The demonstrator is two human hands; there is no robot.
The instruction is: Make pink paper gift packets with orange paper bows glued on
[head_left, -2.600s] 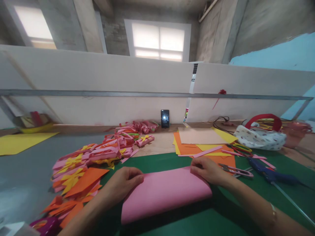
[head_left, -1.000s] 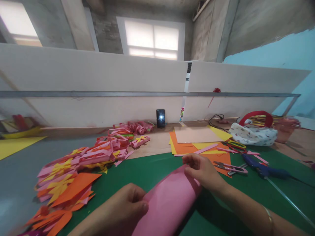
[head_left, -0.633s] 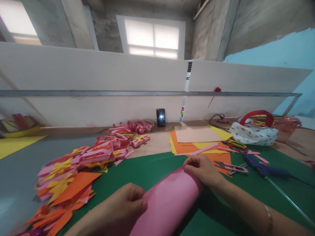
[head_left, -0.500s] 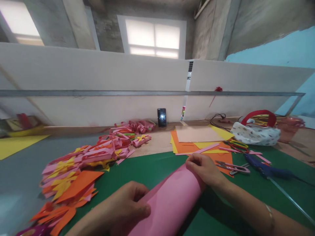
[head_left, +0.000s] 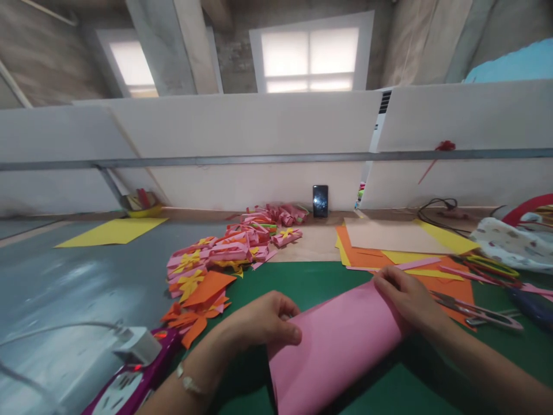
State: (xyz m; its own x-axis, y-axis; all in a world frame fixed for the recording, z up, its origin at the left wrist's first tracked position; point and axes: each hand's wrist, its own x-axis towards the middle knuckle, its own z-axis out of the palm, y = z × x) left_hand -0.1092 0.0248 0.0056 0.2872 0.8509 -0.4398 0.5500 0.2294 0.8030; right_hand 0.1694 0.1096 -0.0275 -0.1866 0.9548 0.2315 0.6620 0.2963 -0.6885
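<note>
While both hands keep pinching it | pink sheet (head_left: 341, 340) now lies curled diagonally on green mat (head_left: 302, 282) | left hand (head_left: 263, 320) closed on near end | right hand (head_left: 408, 300) closed on far end | rolling seems to be advancing

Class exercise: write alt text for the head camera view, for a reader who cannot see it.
Two bare hands, left hand and right hand, grip the ends of a folded pink paper sheet on a green mat. Pink, orange and yellow paper cut-outs lie to the left; orange and yellow sheets and scissors lie to the right.
</note>
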